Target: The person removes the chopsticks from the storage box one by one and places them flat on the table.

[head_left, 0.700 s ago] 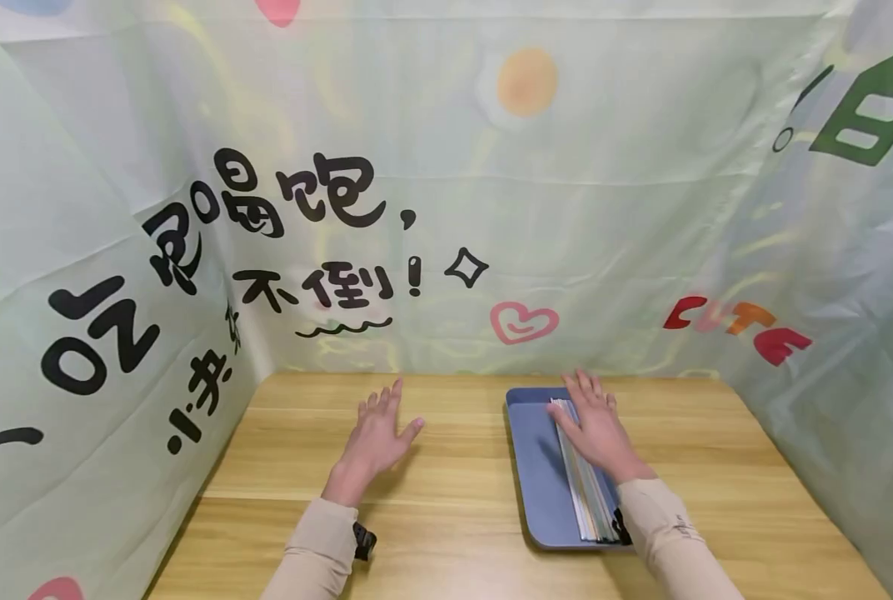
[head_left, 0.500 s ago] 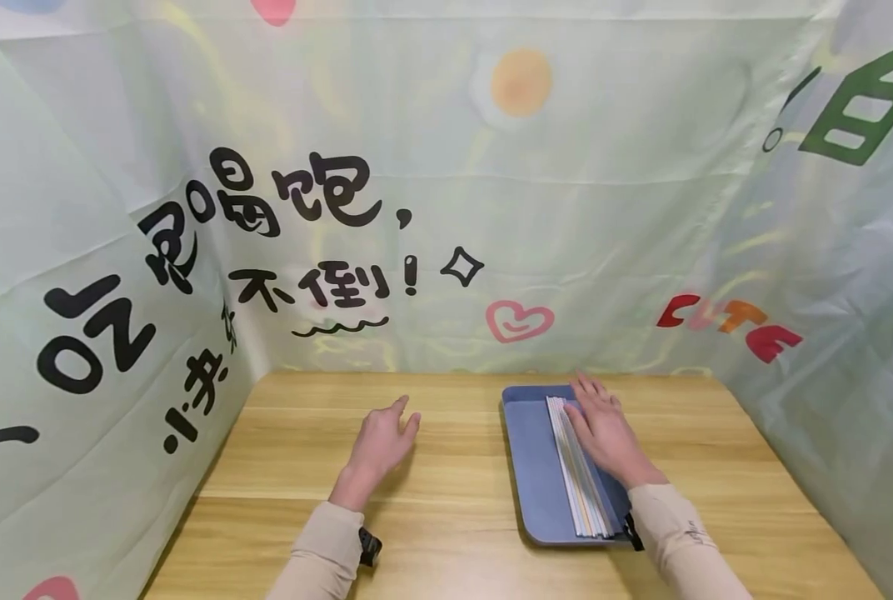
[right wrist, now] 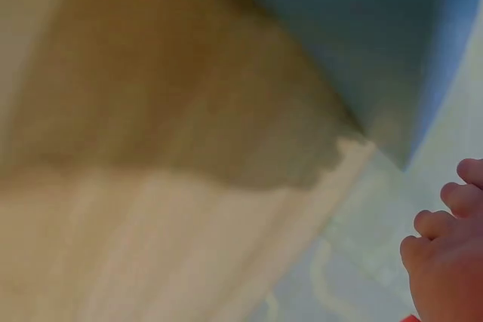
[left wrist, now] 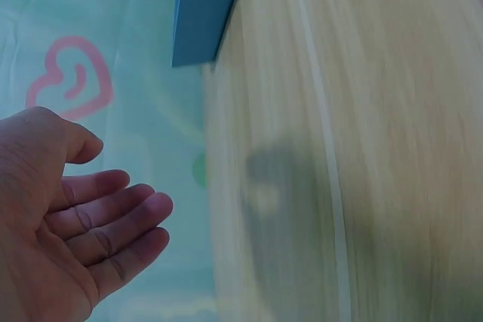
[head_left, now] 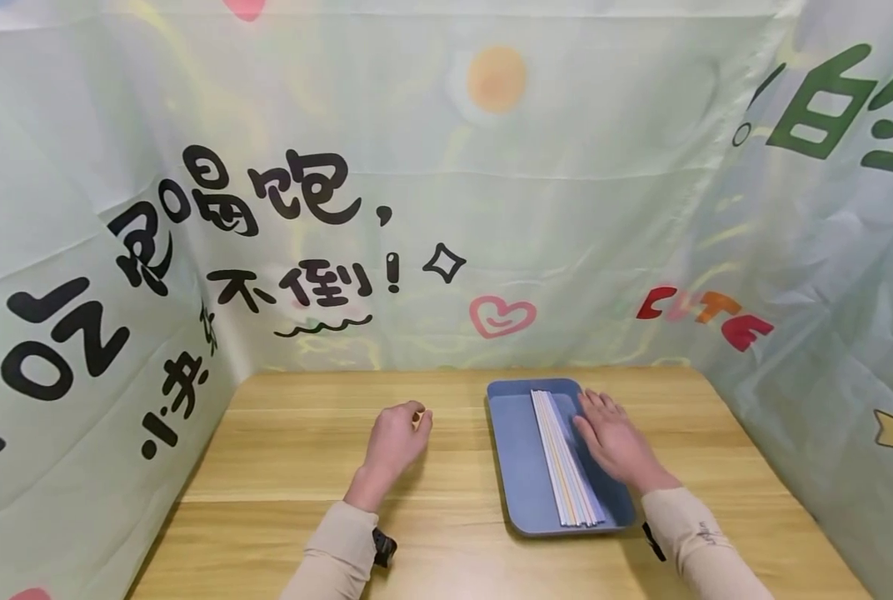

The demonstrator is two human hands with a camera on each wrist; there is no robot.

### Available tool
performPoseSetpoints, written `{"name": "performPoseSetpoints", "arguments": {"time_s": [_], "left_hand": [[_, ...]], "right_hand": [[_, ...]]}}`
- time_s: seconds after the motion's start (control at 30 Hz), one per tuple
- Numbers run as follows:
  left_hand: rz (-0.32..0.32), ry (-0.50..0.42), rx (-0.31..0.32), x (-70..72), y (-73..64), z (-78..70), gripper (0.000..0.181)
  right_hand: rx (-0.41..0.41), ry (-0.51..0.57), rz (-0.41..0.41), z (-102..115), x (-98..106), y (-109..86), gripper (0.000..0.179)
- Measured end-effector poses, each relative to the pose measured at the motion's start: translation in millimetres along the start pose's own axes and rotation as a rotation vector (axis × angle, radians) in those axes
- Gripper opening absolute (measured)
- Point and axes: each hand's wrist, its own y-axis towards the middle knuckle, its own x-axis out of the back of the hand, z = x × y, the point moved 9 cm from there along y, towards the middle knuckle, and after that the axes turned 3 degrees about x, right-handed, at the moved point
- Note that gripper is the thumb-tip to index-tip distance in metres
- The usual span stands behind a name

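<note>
A shallow blue-grey tray (head_left: 517, 450) lies on the wooden table, right of the middle. In it a bundle of long, thin, pastel straw-like sticks (head_left: 565, 458) runs lengthwise. My right hand (head_left: 617, 437) hovers over the tray's right edge, beside the sticks, fingers extended and holding nothing. To the left of the tray, above the table, is my left hand (head_left: 397, 437); its fingers are loosely bent, and in the left wrist view the palm (left wrist: 45, 269) holds nothing. The right wrist view catches the tray's side wall (right wrist: 362, 43) near my knuckles.
Behind the wooden tabletop (head_left: 289, 467) hangs a pale printed cloth (head_left: 566, 233) with lettering and a pink heart, and more cloth closes off both sides. Each wrist wears a dark strap, seen below the left (head_left: 384, 547) cuff.
My left hand's fingers have gone from spread to loosely bent. My right hand has drawn off the sticks toward the tray's right edge. The head view has turned slightly right.
</note>
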Motion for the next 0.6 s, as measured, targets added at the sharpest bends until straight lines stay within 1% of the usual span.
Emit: {"name": "performPoseSetpoints", "arguments": {"time_s": [0.13,0.23,0.33,0.5,0.6], "left_hand": [[-0.004,-0.032,0.005,-8.3,-0.5,-10.6,0.023],[-0.013,-0.073,0.004,-13.2,-0.7,-20.0,0.022],[-0.001,-0.119,0.013,-18.4,-0.5,-30.2,0.023],[0.039,-0.18,0.025,-29.4,0.0,-48.1,0.025],[0.027,-0.2,0.009,-34.2,0.9,-60.2,0.023]], "right_hand": [[0.002,-0.002,-0.017,-3.4,-7.3,-7.4,0.051],[-0.006,0.002,-0.021,-5.6,-11.4,-11.0,0.051],[-0.007,0.001,-0.016,-7.8,-15.1,-12.6,0.05],[-0.021,-0.01,0.011,-12.1,-22.9,-15.2,0.05],[-0.033,-0.018,0.018,-14.2,-25.8,-16.2,0.051]]}}
